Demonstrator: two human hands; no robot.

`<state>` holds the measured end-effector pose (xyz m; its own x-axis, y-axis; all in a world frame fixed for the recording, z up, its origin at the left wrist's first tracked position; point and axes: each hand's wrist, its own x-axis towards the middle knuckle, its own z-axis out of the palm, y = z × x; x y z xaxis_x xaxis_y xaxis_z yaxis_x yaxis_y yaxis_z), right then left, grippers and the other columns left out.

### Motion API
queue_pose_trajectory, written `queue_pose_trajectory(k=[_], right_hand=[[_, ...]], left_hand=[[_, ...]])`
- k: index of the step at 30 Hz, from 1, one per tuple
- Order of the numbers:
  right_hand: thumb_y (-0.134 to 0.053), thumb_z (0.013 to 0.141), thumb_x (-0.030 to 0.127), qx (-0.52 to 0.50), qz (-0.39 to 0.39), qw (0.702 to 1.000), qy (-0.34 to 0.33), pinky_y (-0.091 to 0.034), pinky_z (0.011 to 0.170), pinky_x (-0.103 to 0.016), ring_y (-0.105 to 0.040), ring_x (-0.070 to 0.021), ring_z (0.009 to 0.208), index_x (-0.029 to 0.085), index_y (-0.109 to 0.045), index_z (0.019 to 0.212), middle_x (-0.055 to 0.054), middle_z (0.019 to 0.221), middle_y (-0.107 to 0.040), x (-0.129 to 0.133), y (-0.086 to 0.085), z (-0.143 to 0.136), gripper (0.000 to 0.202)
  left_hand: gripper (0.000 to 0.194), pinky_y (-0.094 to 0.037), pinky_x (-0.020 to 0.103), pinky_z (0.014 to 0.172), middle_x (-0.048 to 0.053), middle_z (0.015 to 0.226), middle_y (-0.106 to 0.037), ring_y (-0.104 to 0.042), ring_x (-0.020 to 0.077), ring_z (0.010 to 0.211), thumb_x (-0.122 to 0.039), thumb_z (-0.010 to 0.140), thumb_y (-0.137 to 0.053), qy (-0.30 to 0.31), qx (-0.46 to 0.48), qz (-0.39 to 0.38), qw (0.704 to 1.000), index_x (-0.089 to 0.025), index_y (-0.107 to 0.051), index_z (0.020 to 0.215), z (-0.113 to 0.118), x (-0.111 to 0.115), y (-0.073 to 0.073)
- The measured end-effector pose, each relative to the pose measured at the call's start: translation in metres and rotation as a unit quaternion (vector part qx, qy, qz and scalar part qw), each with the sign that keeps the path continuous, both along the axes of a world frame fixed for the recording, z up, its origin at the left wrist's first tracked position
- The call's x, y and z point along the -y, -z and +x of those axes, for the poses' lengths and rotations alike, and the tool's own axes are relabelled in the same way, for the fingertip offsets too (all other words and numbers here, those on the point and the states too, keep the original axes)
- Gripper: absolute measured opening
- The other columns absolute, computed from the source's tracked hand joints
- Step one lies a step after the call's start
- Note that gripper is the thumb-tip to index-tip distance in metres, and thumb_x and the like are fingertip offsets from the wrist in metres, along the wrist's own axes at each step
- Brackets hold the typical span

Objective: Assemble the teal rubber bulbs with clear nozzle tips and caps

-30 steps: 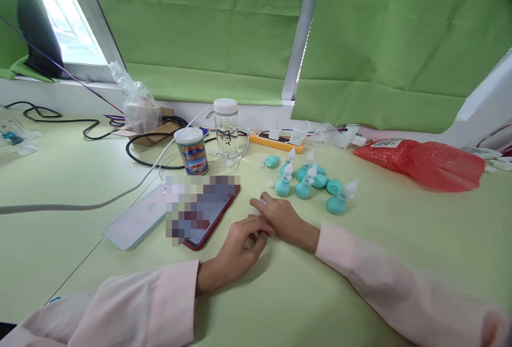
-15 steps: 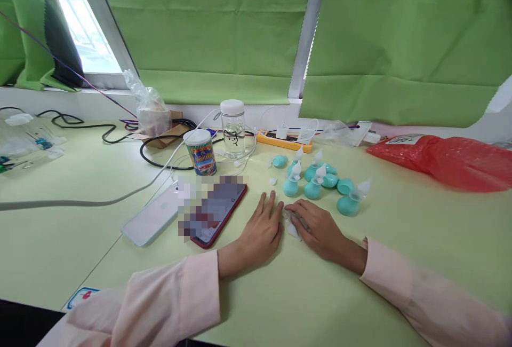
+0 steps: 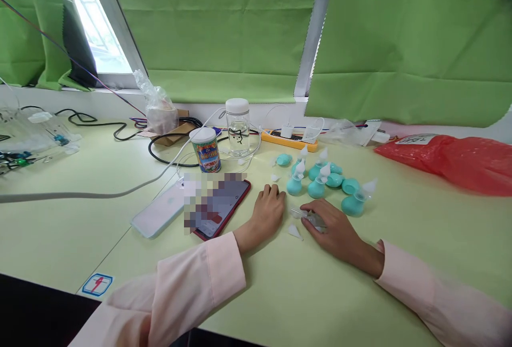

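Observation:
My right hand has its thumb and fingers closed on a clear plastic piece, partly hidden by the fingers; its exact kind I cannot make out. A clear tubular end shows just left of the fingertips. Below it a small white pointed tip lies on the table. My left hand rests palm down beside the phone with the red case, fingers a little bent and holding nothing. Beyond the hands stand several turquoise squeeze bulbs with white pointed tips; others, such as a turquoise bulb, have no tip.
A pale phone lies at left. Behind it are a printed can, a lidded clear jar and a cable across the table. An orange power strip lies at the back, a red plastic bag at right.
My hands have moved apart: the right has shifted right with the clear piece, uncovering the white tip. My left fingers have bent from nearly straight. The view has shifted slightly.

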<state>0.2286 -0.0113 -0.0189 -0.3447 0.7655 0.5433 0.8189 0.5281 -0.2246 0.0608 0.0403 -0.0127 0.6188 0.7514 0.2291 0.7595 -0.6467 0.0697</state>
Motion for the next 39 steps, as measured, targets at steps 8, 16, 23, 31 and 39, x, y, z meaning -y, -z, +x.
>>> queue_pose_trajectory(k=[8, 16, 23, 31, 39], right_hand=[[-0.05, 0.076, 0.017, -0.036, 0.018, 0.997, -0.071, -0.045, 0.06, -0.032, -0.055, -0.0189, 0.073, 0.019, -0.049, 0.087, -0.005, 0.078, -0.055, 0.005, -0.003, 0.0, 0.011], [-0.053, 0.073, 0.013, -0.039, 0.056, 0.992, -0.11, -0.046, 0.063, -0.033, -0.053, -0.0182, 0.075, 0.019, -0.048, 0.087, -0.005, 0.08, -0.054, 0.009, -0.004, -0.001, 0.016], [-0.056, 0.071, 0.01, -0.111, 0.039, 0.985, -0.124, -0.045, 0.057, -0.027, -0.053, -0.0152, 0.07, 0.02, -0.048, 0.088, -0.004, 0.079, -0.053, 0.022, -0.007, -0.006, 0.021], [-0.053, 0.072, 0.01, -0.128, -0.104, 0.966, -0.201, -0.046, 0.061, -0.025, -0.053, -0.0136, 0.07, 0.02, -0.045, 0.086, -0.003, 0.078, -0.052, 0.055, -0.017, -0.024, 0.019], [-0.048, 0.075, 0.01, -0.08, -0.078, 0.984, -0.141, -0.045, 0.061, -0.027, -0.053, -0.0155, 0.073, 0.019, -0.05, 0.086, -0.005, 0.079, -0.054, 0.036, -0.002, -0.019, 0.013]], left_hand=[[0.019, -0.044, 0.031, 0.065, 0.011, 0.082, -0.058, -0.055, 0.0222, 0.078, -0.017, 0.084, -0.039, -0.042, -0.007, -0.022, 0.999, -0.012, -0.057, 0.084, 0.001, -0.007, -0.004], [0.024, -0.045, 0.031, 0.06, 0.014, 0.086, -0.057, -0.057, 0.023, 0.076, -0.015, 0.086, -0.035, -0.06, -0.007, -0.03, 0.998, -0.009, -0.057, 0.088, 0.001, -0.01, 0.0], [0.022, -0.045, 0.026, 0.067, 0.01, 0.084, -0.06, -0.058, 0.0178, 0.076, -0.01, 0.082, -0.04, -0.027, 0.017, -0.055, 0.998, -0.012, -0.061, 0.084, -0.008, -0.005, -0.004], [0.022, -0.046, 0.029, 0.068, 0.011, 0.084, -0.061, -0.058, 0.0193, 0.077, -0.012, 0.081, -0.04, -0.009, 0.047, -0.062, 0.997, -0.01, -0.061, 0.087, -0.012, 0.0, -0.007], [0.021, -0.047, 0.03, 0.059, 0.012, 0.069, -0.061, -0.059, 0.02, 0.063, -0.005, 0.074, -0.044, 0.023, 0.066, -0.058, 0.996, -0.009, -0.062, 0.063, -0.025, 0.001, -0.012]])
